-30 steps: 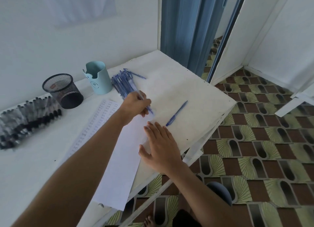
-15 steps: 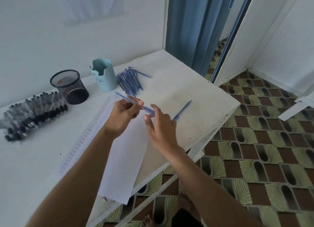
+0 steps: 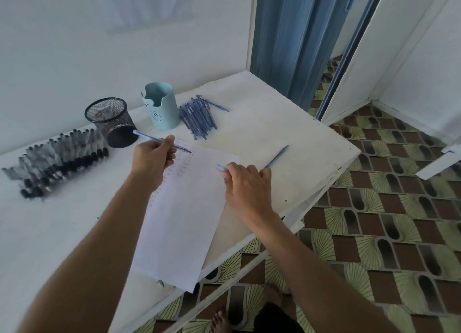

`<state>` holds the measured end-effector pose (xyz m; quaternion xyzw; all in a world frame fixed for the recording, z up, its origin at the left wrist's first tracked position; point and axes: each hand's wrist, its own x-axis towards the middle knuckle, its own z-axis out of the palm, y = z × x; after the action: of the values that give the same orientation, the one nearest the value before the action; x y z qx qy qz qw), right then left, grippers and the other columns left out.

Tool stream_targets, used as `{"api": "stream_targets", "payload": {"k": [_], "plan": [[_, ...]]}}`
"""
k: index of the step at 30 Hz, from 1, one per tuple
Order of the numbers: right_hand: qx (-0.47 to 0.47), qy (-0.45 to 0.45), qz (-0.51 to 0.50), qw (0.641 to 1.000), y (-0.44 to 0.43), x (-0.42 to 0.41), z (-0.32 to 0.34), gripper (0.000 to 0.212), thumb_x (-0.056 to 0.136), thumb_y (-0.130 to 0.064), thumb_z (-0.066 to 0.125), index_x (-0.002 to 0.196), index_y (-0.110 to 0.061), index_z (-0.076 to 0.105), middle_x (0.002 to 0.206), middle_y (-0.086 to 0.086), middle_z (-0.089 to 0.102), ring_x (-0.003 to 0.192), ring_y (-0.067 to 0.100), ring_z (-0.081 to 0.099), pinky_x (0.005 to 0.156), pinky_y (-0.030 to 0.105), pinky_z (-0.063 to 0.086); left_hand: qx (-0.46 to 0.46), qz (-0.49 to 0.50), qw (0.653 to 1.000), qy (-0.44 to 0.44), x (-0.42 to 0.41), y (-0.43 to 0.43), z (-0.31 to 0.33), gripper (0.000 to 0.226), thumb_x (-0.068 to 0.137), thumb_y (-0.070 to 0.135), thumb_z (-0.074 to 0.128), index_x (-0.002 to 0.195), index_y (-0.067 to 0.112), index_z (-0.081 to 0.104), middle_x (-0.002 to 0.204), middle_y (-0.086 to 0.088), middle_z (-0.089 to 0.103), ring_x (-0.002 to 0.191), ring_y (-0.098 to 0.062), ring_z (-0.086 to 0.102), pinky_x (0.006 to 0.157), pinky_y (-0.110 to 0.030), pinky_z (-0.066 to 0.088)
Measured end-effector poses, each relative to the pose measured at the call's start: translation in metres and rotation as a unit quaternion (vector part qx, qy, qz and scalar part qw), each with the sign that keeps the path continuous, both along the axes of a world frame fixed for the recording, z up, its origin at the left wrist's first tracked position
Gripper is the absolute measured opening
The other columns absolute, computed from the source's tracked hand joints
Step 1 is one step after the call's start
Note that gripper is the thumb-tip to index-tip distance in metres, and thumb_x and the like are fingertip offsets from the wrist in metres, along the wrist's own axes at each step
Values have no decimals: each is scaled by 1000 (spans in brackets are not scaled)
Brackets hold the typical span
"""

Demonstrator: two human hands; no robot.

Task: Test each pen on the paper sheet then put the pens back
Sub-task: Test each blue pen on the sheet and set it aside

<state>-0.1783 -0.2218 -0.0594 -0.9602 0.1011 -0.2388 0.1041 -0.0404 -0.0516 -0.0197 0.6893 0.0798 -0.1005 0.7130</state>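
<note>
Faint marks on white paper sheet (image 3: 184, 215) illegible. Left hand (image 3: 152, 161) pinched around slim blue pen (image 3: 162, 141), tip toward three o'clock; right hand (image 3: 247, 183) gripping small blue cap (image 3: 221, 168) above sheet.

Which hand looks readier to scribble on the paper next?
The left hand: it grips an uncapped blue pen, tip over the paper sheet. The right hand holds only the cap.

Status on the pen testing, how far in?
Done: paper sheet already carries rows of test marks. In hand: left hand holds a blue pen above the sheet; right hand holds its cap. Left: blue pile, black pile; both cups look empty.
</note>
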Motion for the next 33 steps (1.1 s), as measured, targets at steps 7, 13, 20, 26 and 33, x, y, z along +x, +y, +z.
{"api": "stream_targets", "payload": {"k": [7,13,20,26,33], "plan": [[16,23,3,1000,-1,11,-9,18,93,-31,61,106,-35,73,93,-10,65,86,20,54,73,34,25,8,-13,989,-150,-5,12,-14,17,93,0,63,84,11,53,82,-7,60,70,-24,70,72,-29,60],[1,70,-9,998,-2,24,-5,34,94,-41,62,122,-23,68,109,-1,66,99,25,57,76,38,32,99,-39,978,-181,-14,10,-14,19,81,5,79,77,9,61,77,-11,70,60,-19,66,58,-24,54],[46,44,203,977,15,9,-8,46,95,-35,49,134,-12,57,131,7,57,127,24,49,101,40,42,193,10,966,-174,-9,12,-21,20,55,6,53,55,6,33,54,-13,40,54,-21,39,46,-39,39],[9,143,234,962,19,2,-14,71,98,-52,26,152,-6,36,161,9,32,152,27,20,122,40,19,257,-26,946,-197,-10,10,-22,23,64,-3,50,60,1,27,57,-9,31,57,-19,29,46,-32,24],[29,181,230,956,19,2,-10,70,102,-49,39,157,-7,24,165,7,20,153,22,12,123,32,6,260,-39,943,-205,-11,10,-23,31,61,-1,46,55,18,23,54,3,22,58,-17,20,49,-28,19]]}}
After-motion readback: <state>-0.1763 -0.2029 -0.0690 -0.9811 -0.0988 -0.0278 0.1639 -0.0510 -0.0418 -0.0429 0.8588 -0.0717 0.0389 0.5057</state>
